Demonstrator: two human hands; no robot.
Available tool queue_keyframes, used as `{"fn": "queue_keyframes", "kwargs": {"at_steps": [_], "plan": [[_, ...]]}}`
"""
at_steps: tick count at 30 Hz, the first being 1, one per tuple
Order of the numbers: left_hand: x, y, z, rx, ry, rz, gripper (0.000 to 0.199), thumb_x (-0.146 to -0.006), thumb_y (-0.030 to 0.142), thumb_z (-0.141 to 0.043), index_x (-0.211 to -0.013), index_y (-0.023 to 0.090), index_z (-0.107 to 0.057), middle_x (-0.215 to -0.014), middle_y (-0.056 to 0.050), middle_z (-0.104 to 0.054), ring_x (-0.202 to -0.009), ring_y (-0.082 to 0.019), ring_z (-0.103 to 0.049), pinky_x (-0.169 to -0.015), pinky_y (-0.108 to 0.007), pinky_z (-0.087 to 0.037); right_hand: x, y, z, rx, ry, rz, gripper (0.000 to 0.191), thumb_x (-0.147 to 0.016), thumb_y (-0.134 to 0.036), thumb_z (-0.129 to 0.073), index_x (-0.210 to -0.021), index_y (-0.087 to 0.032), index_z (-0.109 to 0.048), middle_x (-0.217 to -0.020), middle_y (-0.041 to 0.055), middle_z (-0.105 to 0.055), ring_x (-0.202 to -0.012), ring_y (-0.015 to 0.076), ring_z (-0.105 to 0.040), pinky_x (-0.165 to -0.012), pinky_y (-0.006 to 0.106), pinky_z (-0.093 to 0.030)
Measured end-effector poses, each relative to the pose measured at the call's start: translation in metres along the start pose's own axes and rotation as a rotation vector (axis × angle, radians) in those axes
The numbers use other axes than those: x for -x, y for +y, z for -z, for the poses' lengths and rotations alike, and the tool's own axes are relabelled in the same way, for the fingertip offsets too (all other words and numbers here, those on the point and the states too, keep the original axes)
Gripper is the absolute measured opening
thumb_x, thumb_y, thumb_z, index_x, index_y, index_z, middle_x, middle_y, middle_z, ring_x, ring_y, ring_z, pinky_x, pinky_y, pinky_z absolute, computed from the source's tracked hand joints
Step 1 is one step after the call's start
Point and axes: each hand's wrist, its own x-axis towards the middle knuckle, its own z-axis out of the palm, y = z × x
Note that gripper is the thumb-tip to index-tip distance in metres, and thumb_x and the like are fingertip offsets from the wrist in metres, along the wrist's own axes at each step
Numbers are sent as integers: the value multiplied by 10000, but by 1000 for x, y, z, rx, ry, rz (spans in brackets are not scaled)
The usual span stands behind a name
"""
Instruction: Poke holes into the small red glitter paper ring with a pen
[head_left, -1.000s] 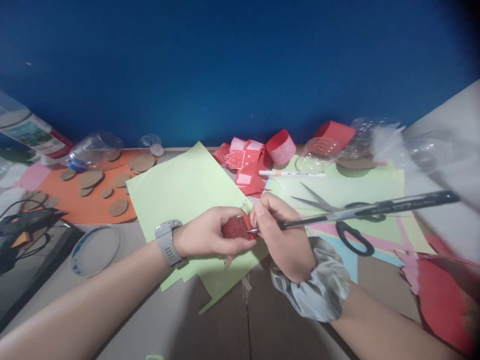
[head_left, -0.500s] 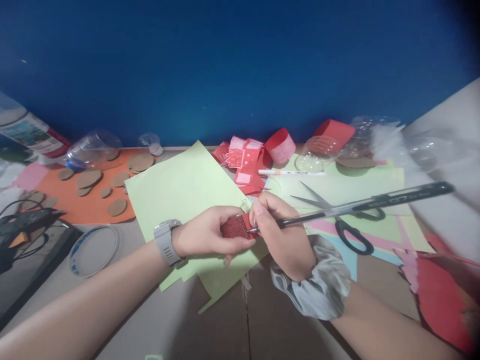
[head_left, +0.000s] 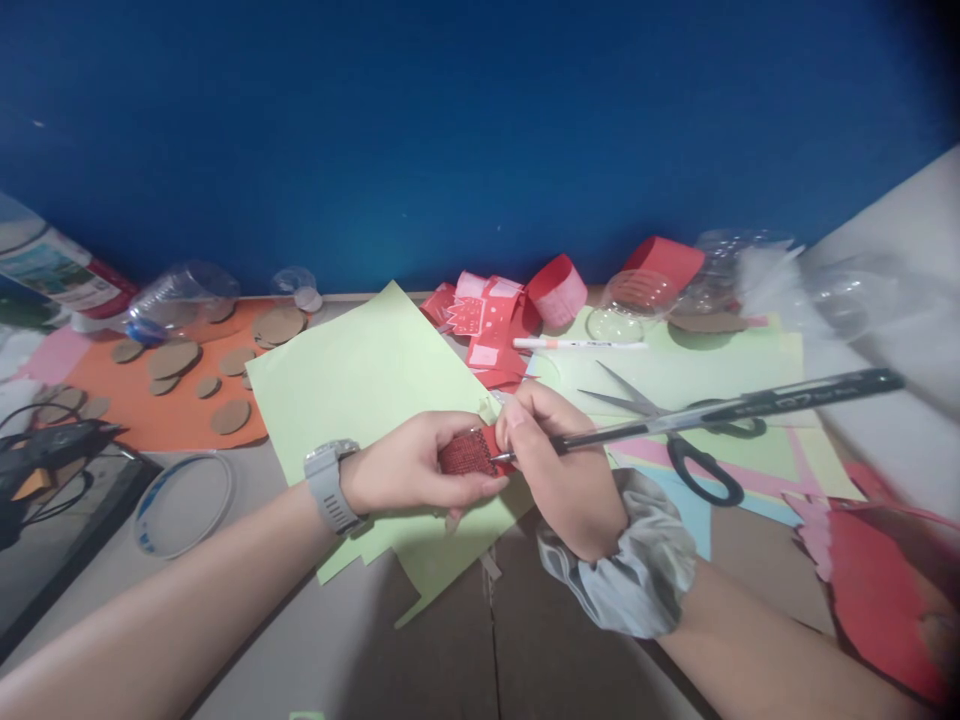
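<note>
Between the thumb and fingers of my left hand (head_left: pixel 405 465) is a small red paper piece (head_left: pixel 466 453), its face covered with a dark crosshatch of ink lines. My right hand (head_left: pixel 559 460) grips a black pen (head_left: pixel 720 412), its tip resting on the right part of the red piece. The pen's long barrel points out to the right. Beneath both hands lies a light green paper sheet (head_left: pixel 360 370) with cut lower edges. Open scissors (head_left: pixel 675 430) lie on papers right of my right hand.
Cardboard discs (head_left: pixel 174 358) lie on orange paper (head_left: pixel 142 420) at left, near a clear plastic bottle (head_left: pixel 184 300) and a clear ring (head_left: pixel 184 505). Behind my hands are red paper pieces (head_left: pixel 499 320) and a white marker (head_left: pixel 581 344). Red paper (head_left: pixel 874 590) lies at right. A blue wall (head_left: pixel 450 140) rises behind.
The view has shifted very slightly. Both hands keep their hold, and the pen's tip has moved a tiny bit on the red paper piece.
</note>
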Motion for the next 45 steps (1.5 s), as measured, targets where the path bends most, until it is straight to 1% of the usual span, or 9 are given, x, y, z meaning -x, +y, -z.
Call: {"fn": "queue_keyframes", "kwargs": {"at_steps": [4,9,14,18,26,31,37,39,45], "plan": [[1,1,0,2,-5,7,243,-790,292,-673,-876,122,-523,-623,19,-573,-481,-75,-582,-456,-160,-500,0,-1,0,11,-23,-3,278,-879,-178,-418,-605,-200,-379,-554,-54,-342,-517,88,-341,-496,230,-300],[0,2,-1,11,-6,3,232,-795,285,-668,-875,124,-522,-612,26,-566,-476,-73,-577,-456,-160,-498,-1,0,-2,-15,7,-4,285,-891,-211,-417,-608,-201,-383,-556,-51,-354,-510,90,-341,-491,234,-301],[-1,1,0,-14,0,5,246,-790,300,-673,-885,124,-530,-617,20,-574,-471,-78,-581,-453,-163,-492,0,-1,-1,-7,-10,-3,272,-874,-175,-419,-605,-199,-385,-555,-50,-353,-513,89,-344,-492,232,-300],[0,1,0,-14,0,3,231,-796,291,-666,-879,126,-527,-607,22,-573,-473,-78,-583,-453,-159,-492,0,-2,-1,-12,6,0,283,-881,-196,-419,-602,-201,-380,-551,-53,-346,-506,87,-340,-485,231,-298],[0,1,0,-24,5,3,229,-800,281,-665,-877,121,-521,-622,16,-585,-483,-74,-593,-454,-150,-505,-1,-1,0,-48,-25,-10,265,-865,-156,-412,-605,-202,-382,-555,-53,-351,-515,88,-344,-489,231,-304],[0,0,0,-4,2,12,276,-752,271,-718,-874,126,-517,-642,14,-600,-508,-87,-614,-468,-165,-535,0,-3,0,-114,-28,-34,260,-844,-118,-398,-601,-205,-374,-550,-55,-346,-508,86,-338,-470,225,-296],[-1,0,0,-14,-3,-2,274,-753,259,-718,-885,121,-521,-643,13,-604,-509,-85,-614,-463,-157,-529,1,-2,1,-108,-54,21,262,-865,-131,-390,-613,-200,-387,-560,-57,-349,-517,82,-332,-487,225,-295],[-1,0,0,-22,0,4,273,-754,266,-717,-878,121,-521,-627,18,-599,-501,-83,-609,-460,-154,-525,1,-1,1,-97,-45,26,263,-866,-130,-394,-612,-200,-384,-563,-56,-353,-522,82,-333,-492,226,-296],[0,-1,2,-24,11,17,302,-740,294,-728,-893,124,-531,-655,6,-609,-505,-94,-609,-472,-185,-542,1,-1,1,-65,-46,38,258,-864,-142,-409,-614,-202,-387,-553,-60,-343,-514,86,-330,-486,231,-295]]}}
